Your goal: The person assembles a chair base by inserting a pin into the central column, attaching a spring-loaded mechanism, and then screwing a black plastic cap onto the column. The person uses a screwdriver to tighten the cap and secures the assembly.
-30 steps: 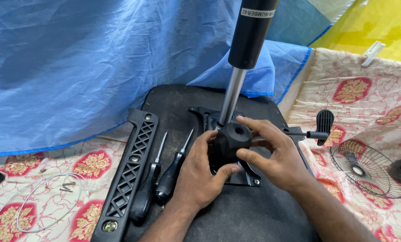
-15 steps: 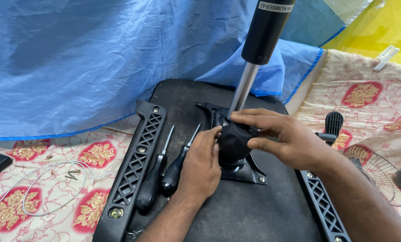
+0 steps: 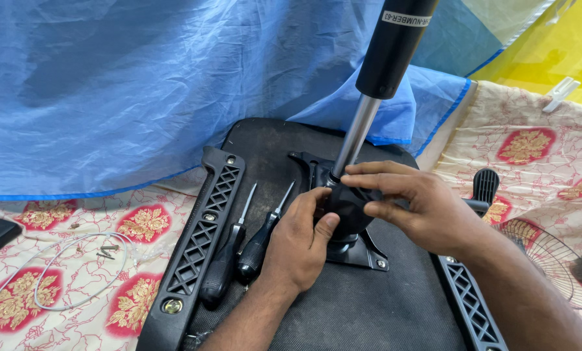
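**Black knob held by two hands**

Black and smooth, the round plastic knob [image 3: 348, 209] sits at the foot of a shiny metal rod [image 3: 356, 136], near the middle of the dark seat base [image 3: 369, 305]. The left hand [image 3: 301, 244] curls around its side, thumb pressing. The right hand [image 3: 414, 205] lays long, nearly straight fingers over its top. Two black-handled screwdrivers [image 3: 242, 250] lie just left, beside a lattice plastic armrest [image 3: 200, 250] along the base's left edge.

The single head camera looked down and forward from close above the black seat base [image 3: 343, 312], near enough to crop its near edge; the wire fan guard [image 3: 551, 260] at right was probably cut off.
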